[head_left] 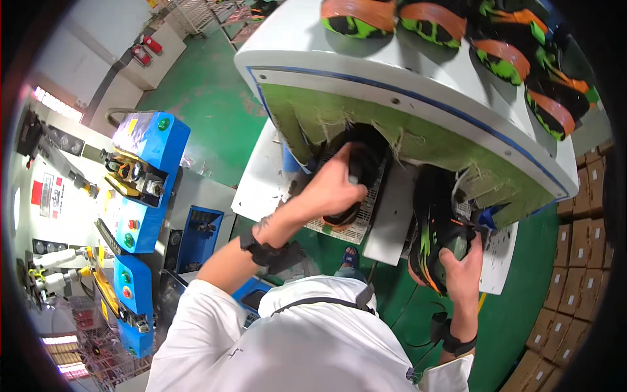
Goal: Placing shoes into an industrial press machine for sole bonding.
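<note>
Head view — both hands [336, 186] [462, 264] gripping shoes [359, 170] [434, 228].

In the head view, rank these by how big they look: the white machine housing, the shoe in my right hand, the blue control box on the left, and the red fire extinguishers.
1. White machine housing
2. Blue control box
3. Shoe in the right hand; nearness inflates it, and it looks close to the box
4. Fire extinguishers, far off
</note>
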{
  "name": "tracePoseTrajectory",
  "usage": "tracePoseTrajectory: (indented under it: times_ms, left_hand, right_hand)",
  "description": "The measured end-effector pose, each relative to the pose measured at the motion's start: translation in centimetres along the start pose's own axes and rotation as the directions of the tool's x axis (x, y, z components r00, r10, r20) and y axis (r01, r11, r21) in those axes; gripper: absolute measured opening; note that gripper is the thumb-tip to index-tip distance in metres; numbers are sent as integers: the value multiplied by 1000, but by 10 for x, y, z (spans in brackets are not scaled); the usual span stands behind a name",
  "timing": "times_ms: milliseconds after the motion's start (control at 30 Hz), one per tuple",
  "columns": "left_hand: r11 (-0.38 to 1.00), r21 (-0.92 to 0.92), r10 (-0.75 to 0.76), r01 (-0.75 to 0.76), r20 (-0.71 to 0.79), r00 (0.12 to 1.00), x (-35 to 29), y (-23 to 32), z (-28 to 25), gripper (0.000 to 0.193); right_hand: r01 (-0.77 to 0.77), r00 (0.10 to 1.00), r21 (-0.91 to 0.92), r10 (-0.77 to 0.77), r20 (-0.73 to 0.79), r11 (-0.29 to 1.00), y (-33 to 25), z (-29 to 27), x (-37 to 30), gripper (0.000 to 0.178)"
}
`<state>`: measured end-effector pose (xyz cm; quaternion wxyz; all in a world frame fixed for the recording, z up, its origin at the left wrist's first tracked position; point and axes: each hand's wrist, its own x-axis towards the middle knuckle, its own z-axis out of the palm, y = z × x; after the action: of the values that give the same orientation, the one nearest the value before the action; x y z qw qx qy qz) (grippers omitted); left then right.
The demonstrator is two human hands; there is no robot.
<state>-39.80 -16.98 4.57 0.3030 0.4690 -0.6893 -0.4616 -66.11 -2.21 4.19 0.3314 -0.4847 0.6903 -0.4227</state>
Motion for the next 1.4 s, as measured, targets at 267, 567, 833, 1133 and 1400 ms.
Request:
tracePoseTrajectory:
  times_ms: [267,567,833,1133,1400]
  left_hand:
    - [937,-342,14,-79,-188,982,-71,-9,21,67]
    - [878,-465,-295,116,-334,895,-248,-75,6,38]
    - [882,-404,-457,244,-608,649,-342,-122,14,35]
    - [773,-625,-587,109,-770,-248,-535,-252,74,35]
    - [588,-802,-148,103,-233,-961,-685,-243,183,32]
  right_hand:
    - [-78,979,146,104,-174,986,3,-24,6,50]
    - [76,957,-297,-153,-248,952,4,13,64,49]
    - [763,568,57,-711,414,644,-105,136,-23,22]
    - [688,-610,637,-199,767,348,-170,365,-206,22]
    - [441,-818,844,523,238,305,-156,546,-445,25]
